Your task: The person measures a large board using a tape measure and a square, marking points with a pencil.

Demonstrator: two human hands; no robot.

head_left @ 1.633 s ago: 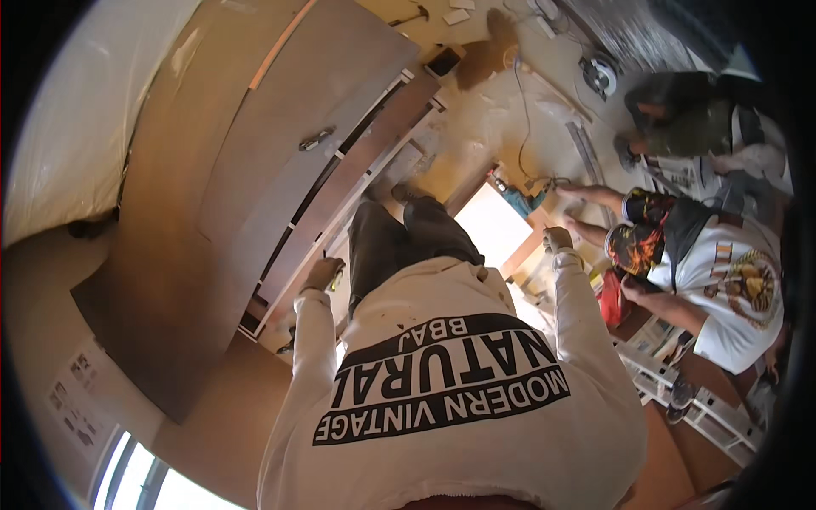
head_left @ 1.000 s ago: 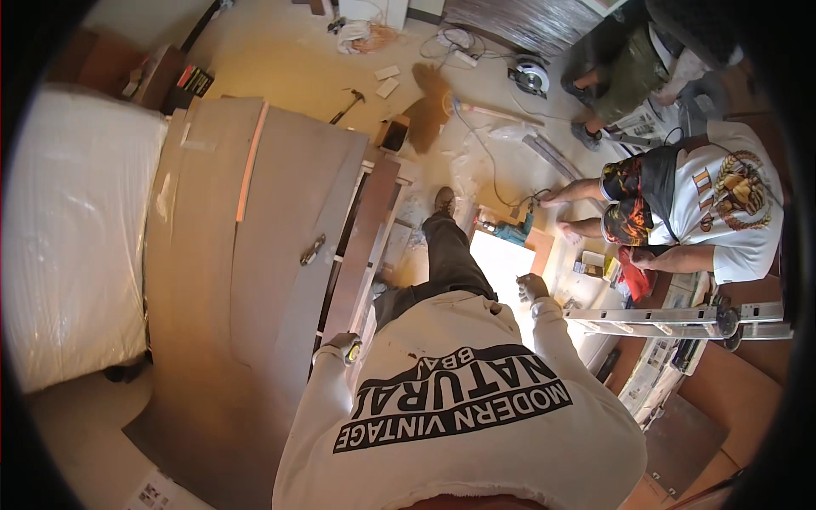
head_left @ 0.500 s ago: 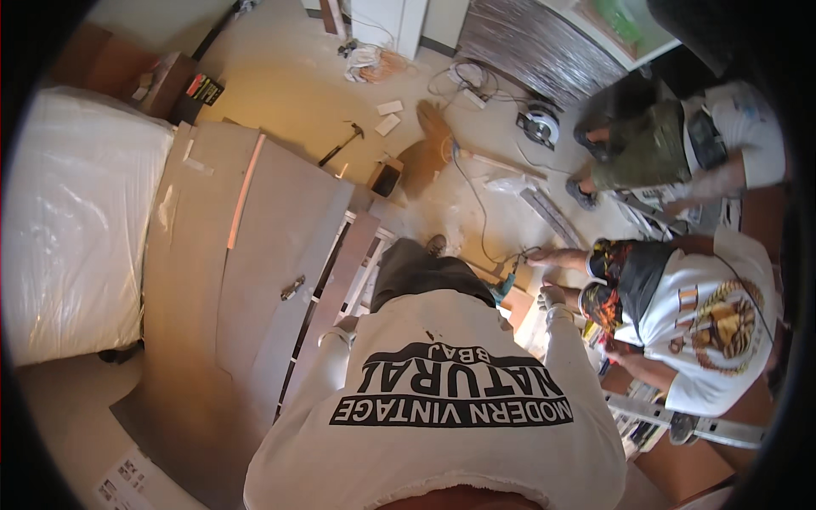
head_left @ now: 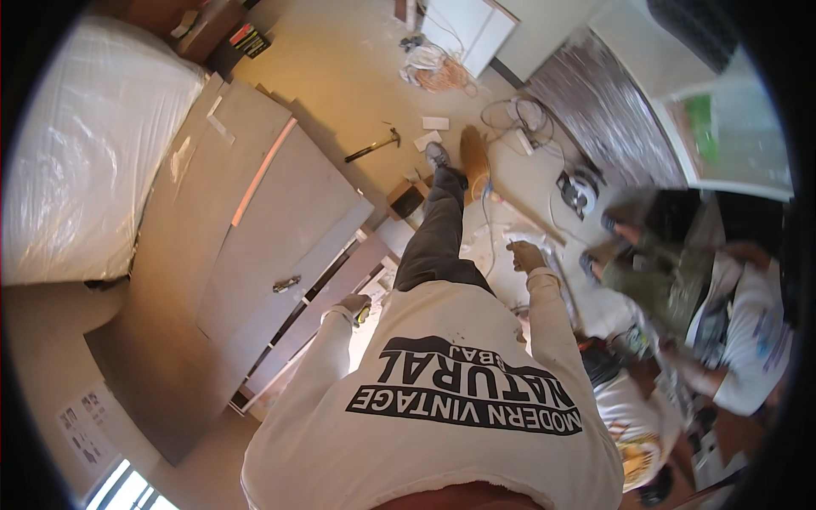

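My left hand (head_left: 350,304) hangs beside the narrow brown boards (head_left: 347,270), its fingers closed round a small yellow-and-black tool (head_left: 363,315) whose kind I cannot make out. Ahead of my right hip, my right hand (head_left: 527,257) is raised with curled fingers. Whatever it holds, if anything, is hidden. To the left, a large grey-brown sheet (head_left: 255,212) carries a small metal tool (head_left: 287,284) and an orange strip (head_left: 263,172). My stepping foot (head_left: 437,155) is between a hammer (head_left: 374,145) and a broom (head_left: 473,153) on the floor.
A small open box (head_left: 405,202) stands beside my leg. Further right are coiled cables (head_left: 529,119) and a circular saw (head_left: 580,192). Plastic-wrapped bulk (head_left: 76,161) stands far left. At right, one co-worker (head_left: 731,306) crouches and another (head_left: 633,425) is partly hidden by my arm.
I have turned right and stepped forward with one leg outstretched. My right hand has moved away from the co-worker's hand and the power drill. The yellow-and-black tool now shows in my left hand.
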